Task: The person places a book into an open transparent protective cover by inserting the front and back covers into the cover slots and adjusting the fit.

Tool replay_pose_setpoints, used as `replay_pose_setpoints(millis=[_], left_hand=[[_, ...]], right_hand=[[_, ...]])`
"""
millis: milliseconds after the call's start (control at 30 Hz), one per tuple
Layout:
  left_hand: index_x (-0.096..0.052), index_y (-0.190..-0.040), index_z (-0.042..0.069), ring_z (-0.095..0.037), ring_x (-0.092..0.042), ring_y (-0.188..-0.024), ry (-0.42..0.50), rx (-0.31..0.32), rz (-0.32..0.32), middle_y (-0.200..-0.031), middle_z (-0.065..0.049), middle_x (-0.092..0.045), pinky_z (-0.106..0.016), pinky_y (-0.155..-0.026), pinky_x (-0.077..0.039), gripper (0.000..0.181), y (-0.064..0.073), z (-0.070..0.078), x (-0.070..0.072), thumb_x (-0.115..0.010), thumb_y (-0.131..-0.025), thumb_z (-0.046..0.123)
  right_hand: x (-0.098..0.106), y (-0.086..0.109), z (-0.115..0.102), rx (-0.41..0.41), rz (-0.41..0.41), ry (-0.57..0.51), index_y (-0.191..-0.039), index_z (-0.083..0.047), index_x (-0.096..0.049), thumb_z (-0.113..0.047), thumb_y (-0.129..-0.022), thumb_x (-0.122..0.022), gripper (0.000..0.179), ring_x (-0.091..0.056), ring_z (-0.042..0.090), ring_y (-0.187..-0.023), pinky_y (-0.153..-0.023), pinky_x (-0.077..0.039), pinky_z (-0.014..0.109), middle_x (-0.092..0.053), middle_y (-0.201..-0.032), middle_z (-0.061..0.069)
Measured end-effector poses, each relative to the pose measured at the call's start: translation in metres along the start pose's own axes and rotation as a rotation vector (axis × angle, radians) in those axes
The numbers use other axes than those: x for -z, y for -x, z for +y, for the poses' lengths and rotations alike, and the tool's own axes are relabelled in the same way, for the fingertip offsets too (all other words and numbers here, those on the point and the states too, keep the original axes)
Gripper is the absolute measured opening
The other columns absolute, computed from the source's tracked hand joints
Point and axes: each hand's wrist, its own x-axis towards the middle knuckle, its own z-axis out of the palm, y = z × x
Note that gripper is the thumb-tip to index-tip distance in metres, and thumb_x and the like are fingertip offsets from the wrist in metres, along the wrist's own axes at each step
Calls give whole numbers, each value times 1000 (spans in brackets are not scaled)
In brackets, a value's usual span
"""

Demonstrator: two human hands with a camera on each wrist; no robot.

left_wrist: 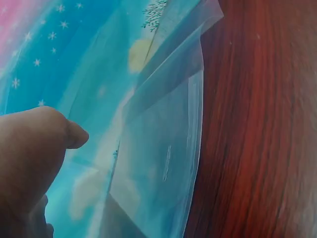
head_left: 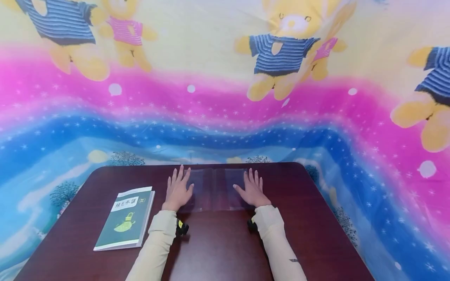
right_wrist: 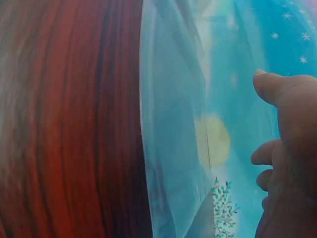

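Note:
A clear plastic book cover [head_left: 212, 191] lies spread flat on the dark red-brown table, its two flaps to the left and right of a middle strip. On its left part rests my left hand [head_left: 178, 189], fingers spread and straight. My right hand [head_left: 252, 190] lies over the right part in the same way, thumb pointing inward. Both wrist views show the transparent sheet [left_wrist: 158, 148] with its edge against the wood; the right wrist view has the thumb and fingers [right_wrist: 267, 151] extended beside the film. Neither hand grips anything.
A green book [head_left: 124, 218] with a white title label lies on the table's left side. The wooden table [head_left: 218, 246] ends in rounded far corners. Behind it hangs a colourful cloth [head_left: 211, 101] printed with bears and snowflakes. Small black cameras [head_left: 182, 227] sit on both wrists.

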Motion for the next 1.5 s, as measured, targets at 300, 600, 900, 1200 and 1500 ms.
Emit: replay_pose_setpoints(millis=[300,600,900,1200,1500], left_hand=[[-48,-149,-2,-50,-37,-142,60,-94,136,-154,-32,-39,-62,-117,-31,64,12,-10,34,-72,-89,5],[-61,-131,-9,-50,-53,-112,175,-45,382,-122,-32,-56,-64,-97,-43,48,47,-52,81,-69,-85,-6],[-69,-114,-10,-49,-59,-103,167,68,468,-111,-30,-63,-62,-88,-42,30,101,-99,106,-65,-85,-3],[-61,-128,-13,-56,-64,-104,173,437,225,-124,-41,-58,-64,-87,-48,45,150,-139,118,-67,-91,12],[-50,-139,-14,-54,-55,-121,320,695,-13,-126,-34,-64,-49,-77,-59,58,160,-156,127,-60,-97,25]], right_hand=[[-12,-7,-26,131,-54,-135,-161,1,-19,-47,-105,-49,79,0,44,-156,-123,-10,63,-4,-169,23],[-56,-15,-105,245,-47,-466,-165,-15,-15,-44,-105,-53,77,-23,33,-154,-122,-25,57,-21,-169,13],[-98,-20,-197,141,-112,-885,-164,-16,-19,-37,-104,-58,75,-42,31,-146,-117,-40,45,-34,-164,13],[-135,-26,-255,-90,-181,-1173,-157,-2,-33,-18,-98,-67,69,-59,34,-129,-104,-51,54,-43,-154,23],[-154,-24,-277,-216,-260,-1188,-151,6,-37,-6,-93,-71,68,-58,38,-127,-94,-55,57,-46,-150,25]])
